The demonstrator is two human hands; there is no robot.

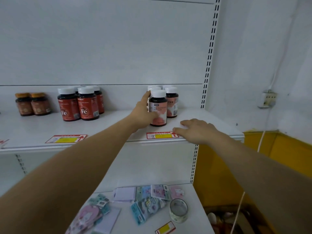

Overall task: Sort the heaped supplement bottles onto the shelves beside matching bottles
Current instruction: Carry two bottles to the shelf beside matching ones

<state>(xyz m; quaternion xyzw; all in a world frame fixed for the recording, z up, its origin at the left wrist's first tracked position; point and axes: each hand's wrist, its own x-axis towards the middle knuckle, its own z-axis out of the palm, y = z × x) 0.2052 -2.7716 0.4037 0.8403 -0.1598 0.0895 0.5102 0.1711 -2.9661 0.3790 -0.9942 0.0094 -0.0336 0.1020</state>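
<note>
Up on the middle shelf (211,122), a person's left hand (143,112) wraps its fingers round the side of a pink-labelled supplement bottle (158,108), which stands upright at the front of a cluster of matching pink-labelled bottles (171,102). The right hand (195,129) lies flat and relaxed on the shelf's front edge, holding nothing, just right of a red-and-yellow price tag (162,135). Farther left stand red "Fe" bottles (78,103) and two orange-capped bottles (33,103), each group apart from the next. This bottle looks as good as placed; release is what remains. How many bottles are left in the heap cannot be told, since it is not clearly in view. Stationery packets (148,205) and a tape roll (179,211) litter the lower shelf.
</note>
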